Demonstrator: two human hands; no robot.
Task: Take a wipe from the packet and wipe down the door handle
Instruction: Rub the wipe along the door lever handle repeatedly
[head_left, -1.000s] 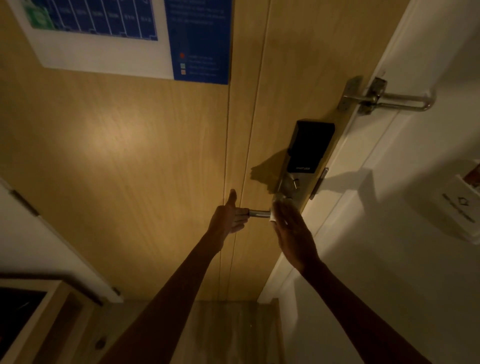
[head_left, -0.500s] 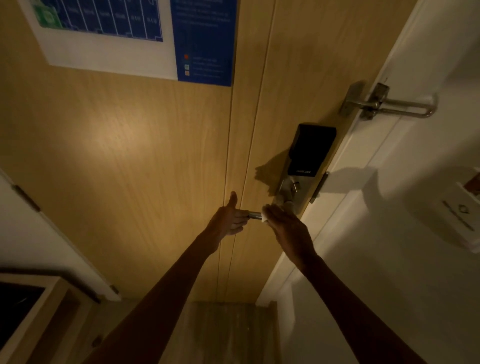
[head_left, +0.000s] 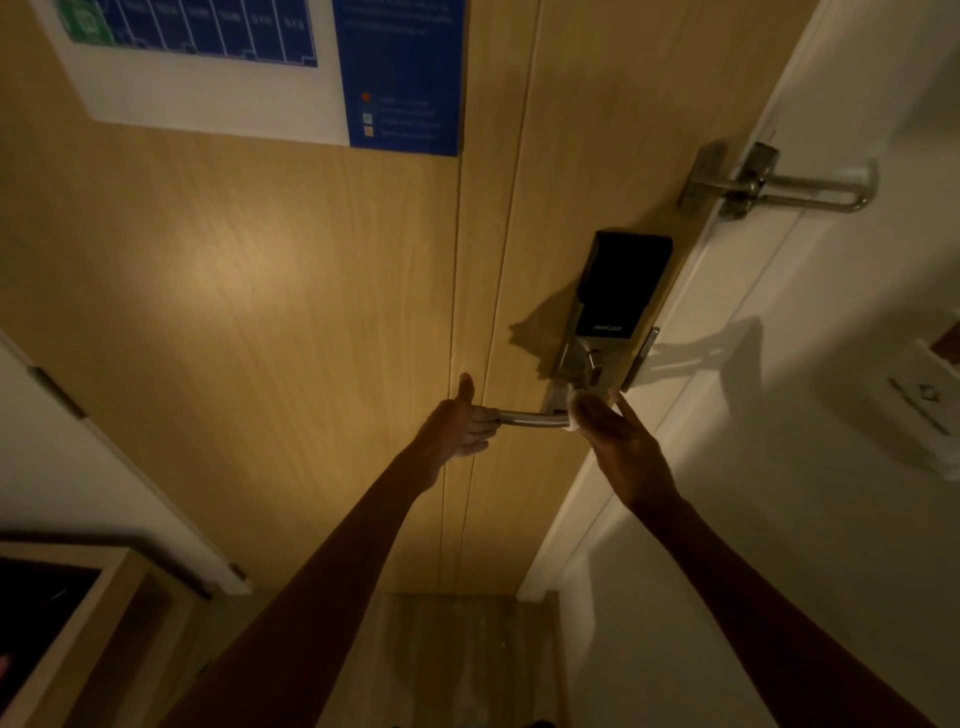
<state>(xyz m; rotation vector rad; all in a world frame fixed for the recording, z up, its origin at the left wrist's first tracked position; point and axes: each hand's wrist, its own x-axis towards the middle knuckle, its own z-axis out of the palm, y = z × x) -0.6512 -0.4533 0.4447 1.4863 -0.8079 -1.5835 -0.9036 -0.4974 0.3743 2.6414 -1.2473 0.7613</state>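
Head view: door handle (head_left: 530, 419) lies level — left hand (head_left: 460, 426) grips its tip.

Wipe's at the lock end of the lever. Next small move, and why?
Probably slide the right hand with the wipe left along the door handle toward the left hand, which holds the free end. The bare metal between them looks not yet covered.
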